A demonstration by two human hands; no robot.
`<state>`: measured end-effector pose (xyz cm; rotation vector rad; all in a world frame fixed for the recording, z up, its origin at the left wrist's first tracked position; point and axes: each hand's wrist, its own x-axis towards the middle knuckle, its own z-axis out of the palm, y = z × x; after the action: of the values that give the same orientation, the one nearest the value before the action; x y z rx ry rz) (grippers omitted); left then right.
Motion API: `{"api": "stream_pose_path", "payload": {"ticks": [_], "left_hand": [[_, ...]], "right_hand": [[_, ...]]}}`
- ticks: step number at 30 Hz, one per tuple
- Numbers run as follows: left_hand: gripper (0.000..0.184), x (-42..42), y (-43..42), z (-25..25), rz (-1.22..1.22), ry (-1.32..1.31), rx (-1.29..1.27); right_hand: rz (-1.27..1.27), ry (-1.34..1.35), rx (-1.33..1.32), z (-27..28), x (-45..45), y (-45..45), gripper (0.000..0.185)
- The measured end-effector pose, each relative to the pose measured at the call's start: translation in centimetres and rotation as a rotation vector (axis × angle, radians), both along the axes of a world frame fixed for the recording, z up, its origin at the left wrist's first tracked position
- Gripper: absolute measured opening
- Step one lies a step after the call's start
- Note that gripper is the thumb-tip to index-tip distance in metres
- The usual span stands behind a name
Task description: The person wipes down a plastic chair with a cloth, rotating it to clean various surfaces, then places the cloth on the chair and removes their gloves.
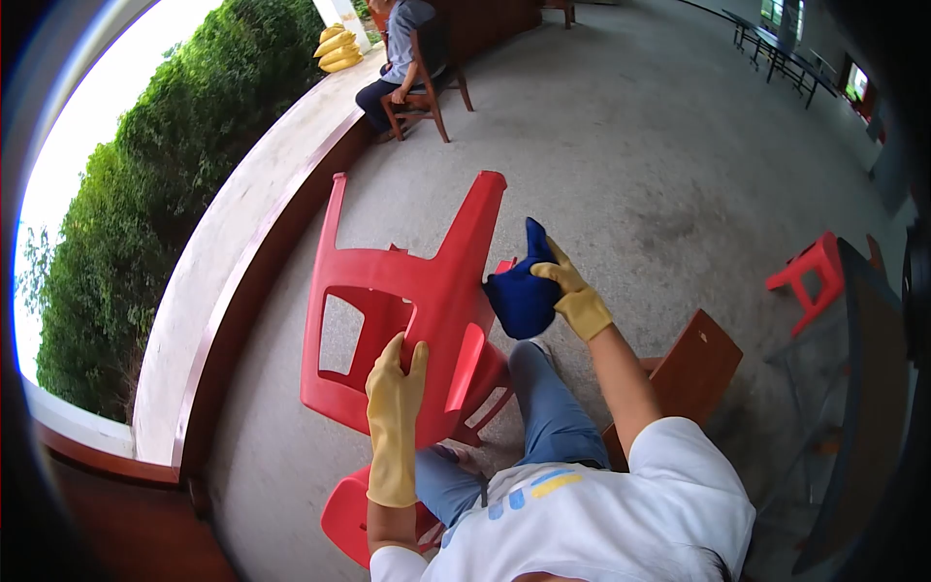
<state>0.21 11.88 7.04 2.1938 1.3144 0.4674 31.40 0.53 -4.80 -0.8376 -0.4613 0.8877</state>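
A red plastic stool (364, 270) is held up in front of me, tipped so that its legs point away. My left hand (395, 388), in a yellow rubber glove, grips the stool's edge by the opening, thumb on the near side. In my right hand (576, 296), also gloved in yellow, a dark blue cloth (524, 296) is bunched and hangs just right of the stool. Whether the cloth touches the stool's leg I cannot tell. Another red stool (349, 519) stands low by my left leg, partly hidden by my arm.
A low ledge (242, 233) with bushes (184, 155) behind it runs along the left. A person (402, 48) sits on a wooden chair (441, 97) farther off. A wooden seat (693, 364), a red stool (815, 276) and a dark table (863, 388) stand at my right.
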Motion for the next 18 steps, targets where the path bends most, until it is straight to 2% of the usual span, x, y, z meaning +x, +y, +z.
{"api": "stream_pose_path", "payload": {"ticks": [5, 8, 11, 12, 15, 16, 17, 18], "left_hand": [[0.052, -0.7, 0.9, -2.6, -0.094, -0.197, 0.191], [0.053, -0.9, 0.8, -2.8, -0.166, -0.337, 0.507], [0.054, -1.6, -0.1, -2.1, -0.194, -0.437, 0.478], [0.054, -1.8, -0.3, -1.9, -0.219, -0.448, 0.482], [0.054, -2.9, -0.6, -3.4, -0.146, -0.416, 0.289], [0.051, -3.2, -0.7, -3.4, -0.145, -0.448, 0.270], [0.050, -3.5, -0.7, -3.2, -0.172, -0.451, 0.227], [0.049, -3.7, -0.5, -2.9, -0.199, -0.455, 0.183]], "right_hand": [[0.099, 0.054, 0.126, 3.3, -3.8, -1.9, 0.093], [0.158, -0.105, 0.196, 7.6, -6.0, -0.7, 0.093], [0.148, -0.266, 0.196, 12.8, -9.2, 1.4, 0.090], [0.154, -0.317, 0.213, 14.4, -10.2, 2.1, 0.081], [-0.154, -1.043, -0.070, 16.0, -11.1, 6.0, 0.082], [-0.436, -1.564, -0.089, 13.2, -9.6, 8.7, 0.078], [-0.320, -1.698, -0.305, 13.5, -10.0, 9.4, 0.073], [-0.217, -1.685, -0.348, 13.3, -10.1, 10.4, 0.070]]}}
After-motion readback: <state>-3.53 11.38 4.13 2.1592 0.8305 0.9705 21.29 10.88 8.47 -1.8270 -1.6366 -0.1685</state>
